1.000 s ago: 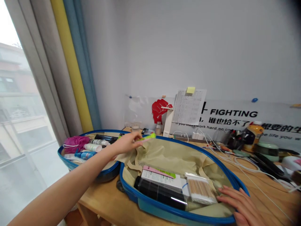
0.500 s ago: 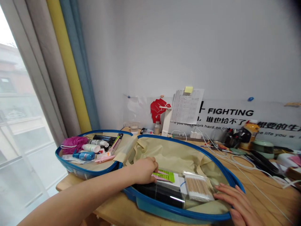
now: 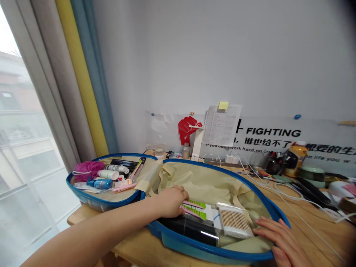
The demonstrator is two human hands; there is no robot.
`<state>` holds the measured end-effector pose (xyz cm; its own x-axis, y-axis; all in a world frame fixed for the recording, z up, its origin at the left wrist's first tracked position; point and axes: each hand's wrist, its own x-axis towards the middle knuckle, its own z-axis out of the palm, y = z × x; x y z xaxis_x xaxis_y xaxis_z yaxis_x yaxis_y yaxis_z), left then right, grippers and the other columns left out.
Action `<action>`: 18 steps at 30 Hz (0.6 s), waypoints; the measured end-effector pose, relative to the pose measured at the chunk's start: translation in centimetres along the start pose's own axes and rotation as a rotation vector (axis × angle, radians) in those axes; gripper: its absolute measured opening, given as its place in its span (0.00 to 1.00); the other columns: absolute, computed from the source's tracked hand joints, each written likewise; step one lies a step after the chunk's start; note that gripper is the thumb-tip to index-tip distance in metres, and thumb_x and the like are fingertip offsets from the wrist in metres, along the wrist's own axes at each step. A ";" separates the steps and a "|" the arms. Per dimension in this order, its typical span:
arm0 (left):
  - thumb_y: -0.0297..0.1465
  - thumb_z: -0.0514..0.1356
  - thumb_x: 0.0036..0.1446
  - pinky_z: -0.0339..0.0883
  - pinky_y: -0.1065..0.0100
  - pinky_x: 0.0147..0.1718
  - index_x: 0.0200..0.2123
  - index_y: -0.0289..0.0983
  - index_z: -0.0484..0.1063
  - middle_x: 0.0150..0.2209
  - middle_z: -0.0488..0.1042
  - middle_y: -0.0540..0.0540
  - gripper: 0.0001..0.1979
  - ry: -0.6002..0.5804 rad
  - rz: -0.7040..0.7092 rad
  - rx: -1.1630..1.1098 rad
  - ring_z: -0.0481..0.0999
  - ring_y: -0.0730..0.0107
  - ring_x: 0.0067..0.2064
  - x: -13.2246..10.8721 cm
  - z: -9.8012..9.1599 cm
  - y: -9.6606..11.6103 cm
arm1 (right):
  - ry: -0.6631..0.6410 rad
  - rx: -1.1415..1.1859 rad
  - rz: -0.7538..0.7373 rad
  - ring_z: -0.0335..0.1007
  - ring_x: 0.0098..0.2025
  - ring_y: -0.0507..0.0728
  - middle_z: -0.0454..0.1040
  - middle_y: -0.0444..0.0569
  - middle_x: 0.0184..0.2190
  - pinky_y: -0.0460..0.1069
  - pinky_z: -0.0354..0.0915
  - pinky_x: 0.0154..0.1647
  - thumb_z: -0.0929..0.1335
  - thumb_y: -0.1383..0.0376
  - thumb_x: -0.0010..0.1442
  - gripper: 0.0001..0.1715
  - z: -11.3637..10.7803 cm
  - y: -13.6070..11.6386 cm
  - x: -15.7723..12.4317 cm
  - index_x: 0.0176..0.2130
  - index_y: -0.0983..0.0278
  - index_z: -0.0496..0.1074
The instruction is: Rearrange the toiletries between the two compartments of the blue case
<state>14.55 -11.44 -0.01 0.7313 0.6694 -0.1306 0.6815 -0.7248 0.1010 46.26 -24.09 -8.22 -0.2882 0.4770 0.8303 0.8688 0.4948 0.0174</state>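
Note:
My left hand (image 3: 172,201) reaches into the right half of an open blue-rimmed case (image 3: 217,165). Its fingers are closed on the left end of slim green-and-pink packets (image 3: 196,210); their exact kind is not clear. Beneath them lies a white box (image 3: 210,218), partly covered. Nearer to me is a black item in clear, shiny wrapping (image 3: 189,230). A clear pack of cotton swabs (image 3: 235,221) lies to the right of the packets. My right hand (image 3: 282,237) rests over the case's right rim, fingers stretched out, holding nothing.
The case's left half holds a purple bath puff (image 3: 87,170), a blue bottle (image 3: 102,184), a white bottle (image 3: 108,174) and other toiletries. White cables (image 3: 287,188), a yellow-labelled bottle (image 3: 296,159) and clutter lie on the wooden table (image 3: 317,231) to the right. Curtains (image 3: 83,74) hang at left.
The green-and-pink packets have shifted slightly and spread apart at their right end, with two strips showing more distinctly. Both hands stay in nearly the same places.

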 end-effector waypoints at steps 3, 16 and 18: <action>0.36 0.61 0.52 0.67 0.61 0.50 0.54 0.39 0.67 0.52 0.70 0.41 0.25 -0.016 0.011 -0.030 0.72 0.55 0.51 0.2 0.1 0.1 | -0.002 -0.011 -0.012 0.73 0.44 0.54 0.77 0.45 0.42 0.51 0.58 0.57 0.59 0.59 0.64 0.16 -0.2 -0.4 0.7 0.39 0.57 0.75; 0.43 0.55 0.55 0.70 0.59 0.43 0.50 0.36 0.71 0.48 0.74 0.37 0.23 -0.013 -0.041 0.001 0.75 0.51 0.48 0.9 0.8 0.2 | 0.011 -0.026 0.019 0.75 0.42 0.57 0.78 0.47 0.40 0.53 0.64 0.49 0.58 0.58 0.63 0.17 -0.3 -0.3 0.5 0.38 0.57 0.74; 0.43 0.55 0.54 0.70 0.59 0.43 0.50 0.36 0.70 0.47 0.74 0.37 0.23 -0.015 -0.044 0.010 0.75 0.51 0.47 0.9 0.7 0.3 | 0.016 -0.023 0.012 0.74 0.42 0.57 0.78 0.46 0.40 0.53 0.63 0.51 0.59 0.58 0.63 0.17 -0.3 -0.4 0.6 0.38 0.57 0.74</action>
<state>15.38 -11.22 -0.79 0.7000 0.6983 -0.1493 0.7127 -0.6963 0.0848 45.86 -24.27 -7.55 -0.2715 0.4706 0.8395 0.8813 0.4721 0.0204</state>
